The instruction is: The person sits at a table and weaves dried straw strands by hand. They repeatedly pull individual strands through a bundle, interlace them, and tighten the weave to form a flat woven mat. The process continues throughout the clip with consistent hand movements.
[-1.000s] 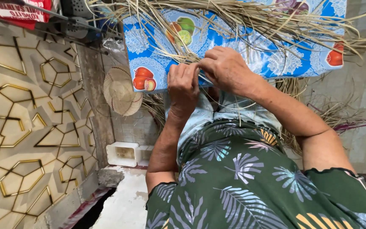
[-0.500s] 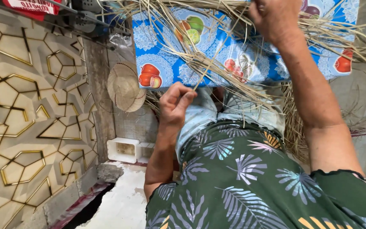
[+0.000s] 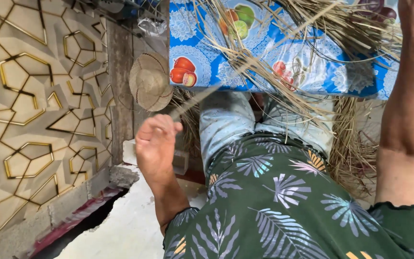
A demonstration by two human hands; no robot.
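Observation:
My left hand (image 3: 156,144) is closed, pinching one long flat straw strand (image 3: 202,96) between thumb and fingers. The strand runs taut up and to the right, into the heap of dried straw (image 3: 283,52) on the table. A blue cloth with fruit prints (image 3: 195,57) covers that table, and loose straw hangs over its front edge. My right forearm (image 3: 408,105) rises along the right side and leaves the frame at the top, so the hand itself is out of view. My lap, in a green leaf-print garment (image 3: 274,201), fills the lower middle.
A small woven straw hat (image 3: 149,81) hangs beside the table's left corner. A wall panel with gold hexagon lines (image 3: 39,105) fills the left. A white plastic box (image 3: 129,152) sits low behind my left hand. More straw (image 3: 355,144) hangs under the table on the right.
My hands, together at the table edge a second ago, have drawn apart. The left came down and left with the strand; the right rose out of the top of the frame.

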